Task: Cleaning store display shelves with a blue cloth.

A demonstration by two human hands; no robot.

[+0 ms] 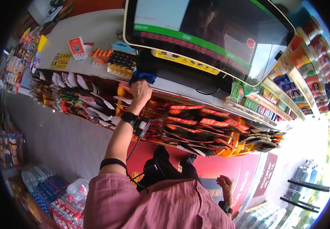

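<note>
My left hand (141, 90) reaches forward and grips a dark blue cloth (143, 78) on the front edge of the grey counter (96, 28). The cloth is bunched under its fingers. Just left of it stands a display box of small black-capped bottles (121, 64), with orange-topped items (100, 55) beyond. My right hand (225, 182) hangs low by my side, away from the counter, its fingers loosely bent and nothing visible in them. A large touch screen (208, 37) stands on the counter to the right of the cloth, above a dark base.
A red payment-code stand (76, 48) is on the counter at the left. Hanging snack packets (193, 121) fill racks below the counter edge. Shelves with small boxes (263, 106) and tubs (299, 57) stand at the right. Bottled drinks (64, 200) are on the floor at lower left.
</note>
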